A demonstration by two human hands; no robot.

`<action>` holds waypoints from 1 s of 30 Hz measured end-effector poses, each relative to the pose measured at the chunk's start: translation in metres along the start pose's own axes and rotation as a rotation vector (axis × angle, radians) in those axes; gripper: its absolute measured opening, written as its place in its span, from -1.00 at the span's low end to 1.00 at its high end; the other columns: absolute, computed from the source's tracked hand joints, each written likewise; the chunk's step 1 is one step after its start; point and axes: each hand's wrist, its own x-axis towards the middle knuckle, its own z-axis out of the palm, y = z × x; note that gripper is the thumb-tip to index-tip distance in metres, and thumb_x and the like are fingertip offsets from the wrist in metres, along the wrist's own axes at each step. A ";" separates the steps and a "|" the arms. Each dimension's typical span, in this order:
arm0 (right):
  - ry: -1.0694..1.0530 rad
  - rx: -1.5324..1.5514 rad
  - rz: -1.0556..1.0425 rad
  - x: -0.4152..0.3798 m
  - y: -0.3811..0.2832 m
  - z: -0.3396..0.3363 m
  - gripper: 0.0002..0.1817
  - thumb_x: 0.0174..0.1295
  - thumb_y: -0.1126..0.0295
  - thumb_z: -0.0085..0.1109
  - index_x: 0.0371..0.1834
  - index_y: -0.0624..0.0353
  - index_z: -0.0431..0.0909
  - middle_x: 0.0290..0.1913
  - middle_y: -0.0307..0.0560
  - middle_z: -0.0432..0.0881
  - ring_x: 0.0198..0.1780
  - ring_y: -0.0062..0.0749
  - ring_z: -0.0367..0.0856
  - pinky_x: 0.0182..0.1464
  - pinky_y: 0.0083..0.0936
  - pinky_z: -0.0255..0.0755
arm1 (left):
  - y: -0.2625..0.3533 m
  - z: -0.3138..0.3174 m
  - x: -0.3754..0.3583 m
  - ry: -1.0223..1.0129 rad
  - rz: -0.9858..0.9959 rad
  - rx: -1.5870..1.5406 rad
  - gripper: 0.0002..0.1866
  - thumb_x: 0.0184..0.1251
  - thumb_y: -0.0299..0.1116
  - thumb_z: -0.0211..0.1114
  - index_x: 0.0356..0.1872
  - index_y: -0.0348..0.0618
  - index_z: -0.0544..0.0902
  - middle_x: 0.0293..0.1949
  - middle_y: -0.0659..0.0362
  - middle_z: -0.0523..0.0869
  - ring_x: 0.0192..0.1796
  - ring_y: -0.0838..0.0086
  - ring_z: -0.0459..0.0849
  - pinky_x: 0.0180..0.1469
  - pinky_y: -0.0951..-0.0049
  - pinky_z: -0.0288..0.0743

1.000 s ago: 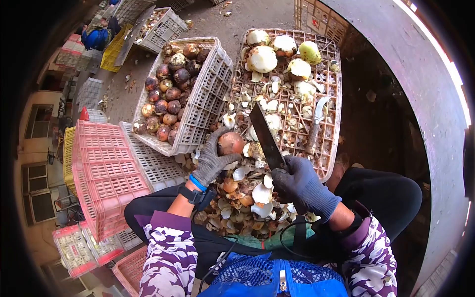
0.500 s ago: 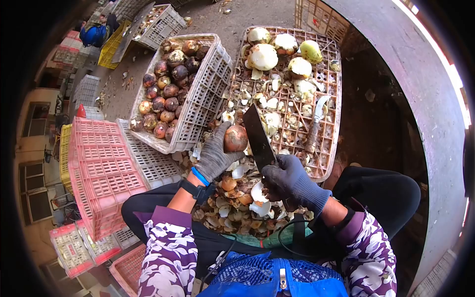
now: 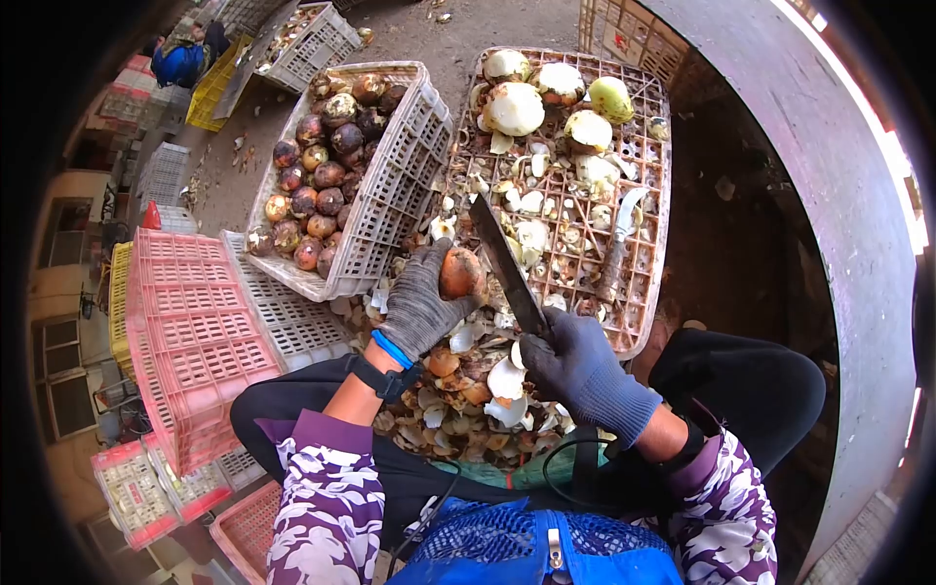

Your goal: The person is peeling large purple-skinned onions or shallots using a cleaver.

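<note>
My left hand (image 3: 424, 302), in a striped grey glove, is closed round a reddish-brown round fruit (image 3: 462, 274). My right hand (image 3: 578, 366), in a dark blue-grey glove, grips a cleaver (image 3: 508, 269) by a handle hidden in the fist. The dark blade points up and to the left, just right of the fruit and apart from it. Below the hands lies a heap of peel pieces (image 3: 458, 409), some pale on the inside. Past the blade, an upturned plastic crate (image 3: 639, 292) bears several pale trimmed fruits (image 3: 514, 108), a green one (image 3: 610, 99) and peel scraps.
A hooked knife (image 3: 619, 244) lies on the crate's right side. At the left, a tilted white crate (image 3: 390, 185) holds many dark round fruits (image 3: 331, 175). Pink crates (image 3: 195, 331) stand further left. A grey metal sheet (image 3: 829, 175) edges the right side. A person in blue (image 3: 180, 66) is far off.
The cleaver's blade has turned from showing its broad side to nearly edge-on. The fruit has turned slightly in my left hand, and my right hand has shifted slightly.
</note>
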 end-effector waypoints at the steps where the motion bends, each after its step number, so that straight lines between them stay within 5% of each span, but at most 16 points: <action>1: 0.014 -0.058 -0.037 -0.002 0.000 0.001 -0.72 0.20 0.29 0.07 -0.31 0.38 0.47 -0.57 0.22 0.58 -0.52 0.01 0.63 -0.32 -0.20 0.50 | 0.002 -0.001 0.000 0.003 -0.003 -0.009 -0.22 -0.22 -0.21 0.57 0.11 -0.30 0.47 -0.03 -0.11 0.58 0.04 0.07 0.59 0.12 0.24 0.46; 4: 0.020 -0.147 -0.113 -0.003 0.013 0.010 -0.74 0.18 0.30 0.06 -0.40 0.35 0.48 -0.62 0.21 0.55 -0.49 0.06 0.62 -0.30 -0.15 0.49 | 0.007 -0.004 0.000 -0.013 -0.019 -0.012 -0.25 -0.23 -0.22 0.56 0.09 -0.29 0.49 -0.05 -0.11 0.59 0.02 0.07 0.59 0.10 0.24 0.46; 7: -0.092 0.071 0.105 -0.003 0.002 0.002 -0.73 0.17 0.30 0.05 -0.47 0.35 0.48 -0.64 0.21 0.53 -0.48 0.12 0.59 -0.28 -0.11 0.48 | 0.003 0.000 0.002 0.005 0.001 0.007 -0.26 -0.23 -0.22 0.56 0.07 -0.28 0.50 -0.05 -0.11 0.59 0.01 0.07 0.59 0.10 0.24 0.46; 22: -0.037 -0.187 -0.038 0.040 -0.004 0.005 -0.66 0.15 0.27 0.08 -0.48 0.44 0.51 -0.55 0.31 0.55 -0.37 0.20 0.60 -0.17 -0.11 0.48 | 0.009 -0.002 0.001 -0.030 -0.013 0.097 -0.08 -0.21 -0.03 0.55 0.19 -0.39 0.41 0.12 -0.24 0.48 0.17 -0.04 0.48 0.23 0.14 0.37; 23: -0.088 -0.009 0.101 0.043 -0.008 0.003 -0.66 0.14 0.28 0.09 -0.49 0.46 0.52 -0.51 0.36 0.56 -0.35 0.22 0.60 -0.17 -0.09 0.47 | 0.009 -0.004 0.001 -0.041 -0.017 0.070 -0.08 -0.21 -0.03 0.54 0.19 -0.39 0.40 0.13 -0.25 0.48 0.18 -0.05 0.47 0.24 0.14 0.36; 30: 0.036 -0.351 -0.127 0.061 0.002 0.022 -0.68 0.15 0.27 0.10 -0.44 0.41 0.55 -0.41 0.37 0.58 -0.28 0.24 0.59 -0.13 -0.08 0.47 | 0.000 0.001 -0.002 -0.011 -0.013 0.058 -0.11 -0.18 -0.08 0.52 0.21 -0.40 0.39 0.12 -0.24 0.49 0.19 -0.02 0.47 0.26 0.16 0.34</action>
